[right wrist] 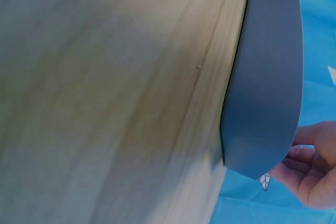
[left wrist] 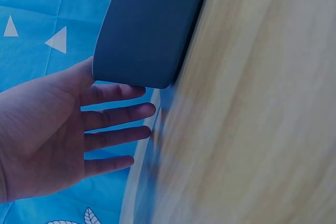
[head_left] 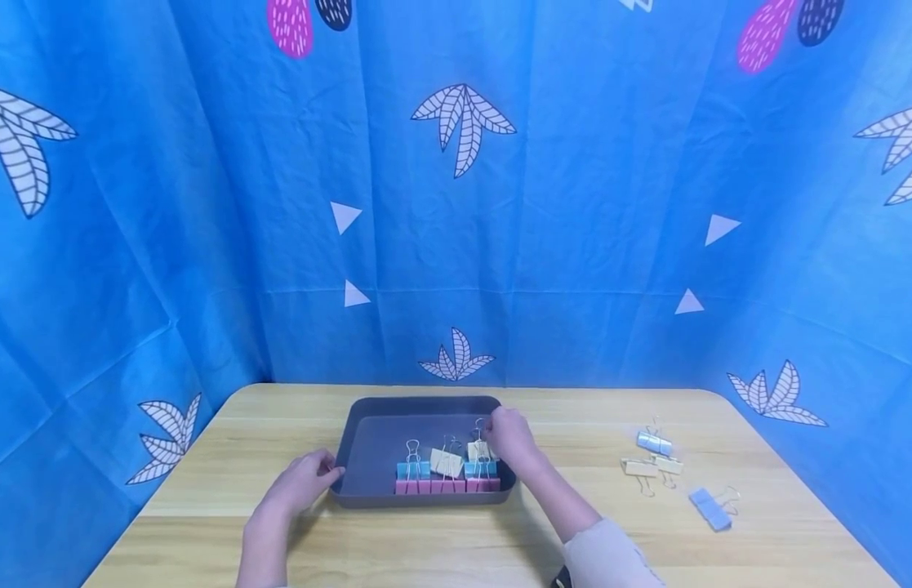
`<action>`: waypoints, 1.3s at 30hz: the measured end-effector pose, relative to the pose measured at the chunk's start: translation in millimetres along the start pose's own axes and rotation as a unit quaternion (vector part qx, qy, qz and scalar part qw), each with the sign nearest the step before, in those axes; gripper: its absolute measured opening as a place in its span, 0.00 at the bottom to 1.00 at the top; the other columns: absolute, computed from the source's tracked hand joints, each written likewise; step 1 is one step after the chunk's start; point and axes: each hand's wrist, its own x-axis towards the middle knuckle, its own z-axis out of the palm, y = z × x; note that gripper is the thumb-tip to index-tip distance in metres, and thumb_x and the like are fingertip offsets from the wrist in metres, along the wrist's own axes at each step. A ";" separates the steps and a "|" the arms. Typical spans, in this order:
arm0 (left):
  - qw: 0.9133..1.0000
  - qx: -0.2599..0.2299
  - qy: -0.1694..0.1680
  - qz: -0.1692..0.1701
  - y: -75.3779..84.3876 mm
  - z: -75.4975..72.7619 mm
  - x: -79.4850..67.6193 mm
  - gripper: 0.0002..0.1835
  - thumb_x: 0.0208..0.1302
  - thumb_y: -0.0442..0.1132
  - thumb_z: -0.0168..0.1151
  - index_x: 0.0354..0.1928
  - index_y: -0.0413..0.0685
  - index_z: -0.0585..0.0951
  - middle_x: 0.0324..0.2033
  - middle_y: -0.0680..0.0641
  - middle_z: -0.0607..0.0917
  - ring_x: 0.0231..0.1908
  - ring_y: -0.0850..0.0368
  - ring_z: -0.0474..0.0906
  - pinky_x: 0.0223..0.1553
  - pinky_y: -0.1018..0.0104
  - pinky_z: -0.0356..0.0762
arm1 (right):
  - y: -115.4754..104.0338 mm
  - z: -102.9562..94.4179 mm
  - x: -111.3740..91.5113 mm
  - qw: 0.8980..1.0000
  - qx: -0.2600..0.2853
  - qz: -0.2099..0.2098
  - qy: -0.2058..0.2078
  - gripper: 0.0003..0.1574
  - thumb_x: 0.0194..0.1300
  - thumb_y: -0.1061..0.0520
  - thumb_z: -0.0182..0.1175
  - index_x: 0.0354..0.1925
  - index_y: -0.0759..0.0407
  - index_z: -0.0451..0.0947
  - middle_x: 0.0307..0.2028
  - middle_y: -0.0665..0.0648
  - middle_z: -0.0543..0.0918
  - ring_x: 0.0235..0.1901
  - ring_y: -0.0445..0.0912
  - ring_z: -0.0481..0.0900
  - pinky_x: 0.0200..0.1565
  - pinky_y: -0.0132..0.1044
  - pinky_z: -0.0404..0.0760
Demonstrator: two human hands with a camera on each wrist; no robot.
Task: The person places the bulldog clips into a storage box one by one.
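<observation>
Head view: left hand (head_left: 297,483), fingers straight, touches left end of gray tray (head_left: 382,445). Pink, teal and cream binder clips (head_left: 447,465) stacked in tray's near right part. Right hand (head_left: 510,437), fingers bent, at right rim; can't tell if gripping. Blue and cream binder clips (head_left: 667,465) lie farther right on wooden table (head_left: 595,433).

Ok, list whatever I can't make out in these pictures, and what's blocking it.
Whether the right grip holds anything: head view, fingertips too small and turned away; right wrist view, the tray hides some and the picture's edge crops it.
Thumb tip of the left grip: left wrist view, behind the tray.
Clips in the tray: both wrist views, hidden by its outside.
Dark object beside the right sleeve: head view, cut by the bottom edge.
</observation>
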 end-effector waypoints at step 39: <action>1.000 0.005 -0.002 -0.004 -2.5 0.8 0.9 0.11 0.63 0.39 0.57 0.39 0.36 0.77 0.31 0.48 0.80 0.35 0.50 0.76 0.41 0.50 0.73 | 31.9 -69.1 -32.5 0.996 0.001 -0.059 0.066 0.02 0.55 0.66 0.60 0.30 0.63 0.80 0.28 0.56 0.82 0.27 0.49 0.79 0.32 0.42 0.79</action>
